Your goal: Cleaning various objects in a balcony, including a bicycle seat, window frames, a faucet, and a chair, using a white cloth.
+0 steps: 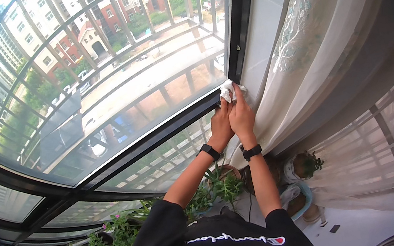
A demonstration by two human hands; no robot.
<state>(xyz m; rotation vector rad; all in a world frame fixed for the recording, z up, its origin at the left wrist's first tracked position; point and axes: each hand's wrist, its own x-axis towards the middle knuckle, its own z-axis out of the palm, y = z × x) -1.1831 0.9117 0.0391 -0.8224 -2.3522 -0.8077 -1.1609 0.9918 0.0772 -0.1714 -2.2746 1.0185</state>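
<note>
A crumpled white tissue or cloth (pixel 227 91) is pressed against the lower right corner of the dark window frame (pixel 167 128). My right hand (pixel 242 116) has its fingers on the white wad, the index finger stretched along it. Close beside it, my left hand (pixel 222 123) touches the wad's lower side with its fingertips; how much of it each hand grips is partly hidden. Both wrists wear black bands. The large window pane (pixel 158 71) lies up and left of my hands, with metal bars outside it.
A sheer embroidered curtain (pixel 296 43) hangs right beside my hands. Below stand potted plants (pixel 227 187), a flowering plant (pixel 118 234), a white pot (pixel 295 168) and a light blue basin (pixel 308 198). A small dark flat object (pixel 334 228) lies on the floor.
</note>
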